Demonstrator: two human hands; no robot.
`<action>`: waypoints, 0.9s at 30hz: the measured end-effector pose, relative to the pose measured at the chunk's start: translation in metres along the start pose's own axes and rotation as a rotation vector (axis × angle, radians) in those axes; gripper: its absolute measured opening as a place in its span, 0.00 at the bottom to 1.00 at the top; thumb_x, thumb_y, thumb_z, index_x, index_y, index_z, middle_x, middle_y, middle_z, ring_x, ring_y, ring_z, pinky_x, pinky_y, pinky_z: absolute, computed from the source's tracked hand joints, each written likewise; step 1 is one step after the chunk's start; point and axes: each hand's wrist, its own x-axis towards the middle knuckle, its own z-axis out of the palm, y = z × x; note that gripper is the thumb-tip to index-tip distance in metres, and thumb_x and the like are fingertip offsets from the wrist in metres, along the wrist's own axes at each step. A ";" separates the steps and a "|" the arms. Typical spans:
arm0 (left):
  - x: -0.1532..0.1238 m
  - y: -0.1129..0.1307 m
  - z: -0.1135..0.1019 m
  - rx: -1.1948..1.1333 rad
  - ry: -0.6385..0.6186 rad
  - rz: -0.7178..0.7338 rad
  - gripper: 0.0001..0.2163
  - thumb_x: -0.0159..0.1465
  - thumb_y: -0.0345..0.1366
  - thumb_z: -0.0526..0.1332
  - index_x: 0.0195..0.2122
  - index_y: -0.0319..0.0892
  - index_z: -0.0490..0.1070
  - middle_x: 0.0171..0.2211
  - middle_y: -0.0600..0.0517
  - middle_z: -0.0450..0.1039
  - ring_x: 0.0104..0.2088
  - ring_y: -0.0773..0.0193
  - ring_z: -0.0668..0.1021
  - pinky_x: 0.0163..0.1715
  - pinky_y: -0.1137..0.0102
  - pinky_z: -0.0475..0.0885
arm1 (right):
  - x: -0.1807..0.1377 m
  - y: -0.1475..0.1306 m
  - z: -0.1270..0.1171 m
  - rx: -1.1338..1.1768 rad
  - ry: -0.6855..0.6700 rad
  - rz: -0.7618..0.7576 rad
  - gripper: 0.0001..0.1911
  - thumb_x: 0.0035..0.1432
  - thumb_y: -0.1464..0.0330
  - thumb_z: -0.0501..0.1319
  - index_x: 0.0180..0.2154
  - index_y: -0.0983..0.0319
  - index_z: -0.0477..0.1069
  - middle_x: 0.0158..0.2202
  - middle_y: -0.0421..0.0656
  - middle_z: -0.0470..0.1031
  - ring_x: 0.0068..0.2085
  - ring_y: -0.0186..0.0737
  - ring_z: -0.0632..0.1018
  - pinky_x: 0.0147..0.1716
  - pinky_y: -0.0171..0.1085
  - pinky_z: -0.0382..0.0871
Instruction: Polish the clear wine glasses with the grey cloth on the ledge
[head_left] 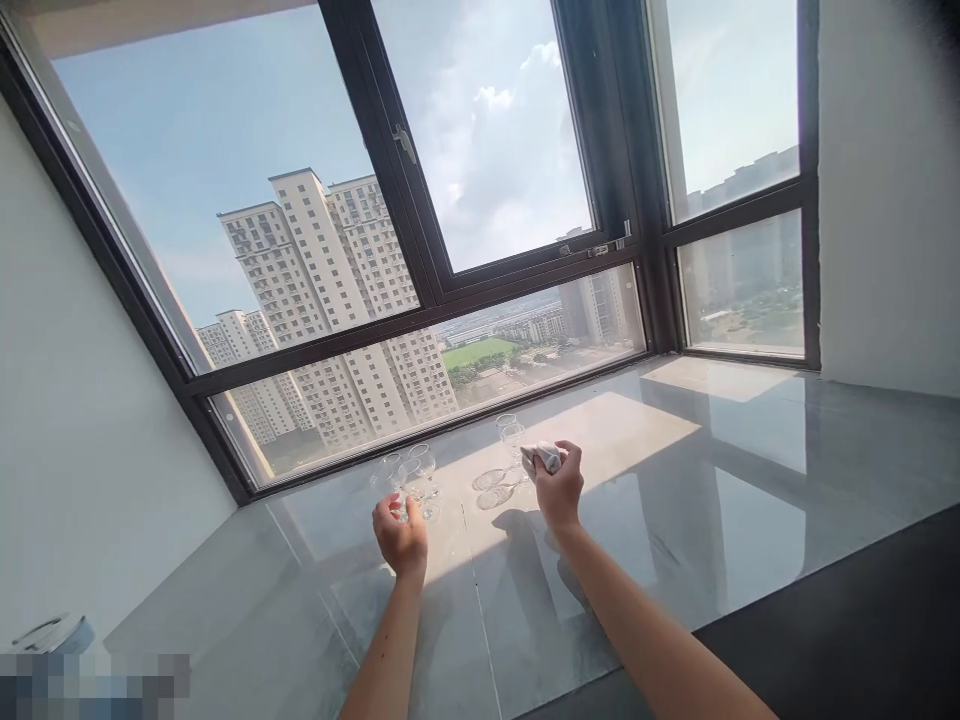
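Several clear stemmed wine glasses (422, 462) stand on the sill near the window, left of centre. My left hand (402, 535) is at the front of this group, its fingers curled round the lower part of one wine glass (409, 472); the grip is partly hidden by the hand. Two more wine glasses (510, 432) stand apart to the right, casting round shadows on the sill. My right hand (561, 490) is closed on a crumpled white cloth (546, 456), held just right of and in front of these two glasses.
The glossy grey tiled sill (592, 560) reflects the light and drops off at a front edge on the right. Dark window frames (427, 320) run behind the glasses. A white and blue object (56, 635) sits at the lower left, partly blurred out.
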 end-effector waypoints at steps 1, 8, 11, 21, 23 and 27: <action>0.001 -0.002 0.003 -0.004 -0.023 -0.047 0.11 0.63 0.41 0.56 0.45 0.44 0.66 0.41 0.49 0.70 0.38 0.59 0.73 0.42 0.66 0.68 | -0.002 0.000 0.001 -0.011 -0.025 -0.030 0.21 0.52 0.59 0.61 0.46 0.59 0.62 0.33 0.43 0.74 0.32 0.42 0.75 0.32 0.38 0.67; -0.002 -0.004 0.025 0.058 -0.185 -0.213 0.17 0.61 0.40 0.60 0.51 0.47 0.60 0.46 0.48 0.72 0.45 0.54 0.76 0.39 0.65 0.68 | -0.012 0.003 0.008 -0.047 -0.322 -0.151 0.19 0.52 0.61 0.60 0.46 0.57 0.63 0.31 0.40 0.73 0.30 0.40 0.74 0.32 0.36 0.67; 0.000 -0.010 0.029 0.075 -0.229 -0.268 0.22 0.59 0.40 0.62 0.54 0.46 0.60 0.49 0.46 0.73 0.49 0.51 0.76 0.40 0.64 0.69 | -0.015 0.005 0.010 -0.044 -0.409 -0.156 0.19 0.52 0.63 0.60 0.46 0.57 0.64 0.30 0.38 0.73 0.29 0.39 0.73 0.31 0.36 0.67; 0.007 -0.024 0.038 -0.036 -0.459 -0.232 0.08 0.61 0.38 0.59 0.40 0.44 0.73 0.38 0.46 0.79 0.37 0.58 0.80 0.35 0.69 0.69 | -0.022 0.001 0.009 0.045 -0.574 -0.135 0.18 0.50 0.66 0.62 0.44 0.57 0.65 0.26 0.36 0.72 0.27 0.37 0.71 0.28 0.34 0.64; 0.002 -0.017 0.037 -0.033 -0.482 -0.169 0.08 0.62 0.40 0.59 0.37 0.44 0.74 0.39 0.46 0.79 0.38 0.56 0.79 0.36 0.67 0.68 | -0.024 0.001 0.010 0.047 -0.615 -0.132 0.19 0.49 0.66 0.63 0.44 0.57 0.65 0.26 0.36 0.72 0.27 0.37 0.71 0.27 0.34 0.64; -0.014 0.002 0.035 0.000 -0.531 -0.075 0.08 0.59 0.43 0.62 0.34 0.47 0.77 0.34 0.47 0.79 0.36 0.54 0.78 0.34 0.66 0.65 | -0.025 0.000 0.010 0.055 -0.640 -0.103 0.20 0.47 0.67 0.64 0.43 0.57 0.65 0.27 0.36 0.73 0.27 0.38 0.71 0.27 0.34 0.64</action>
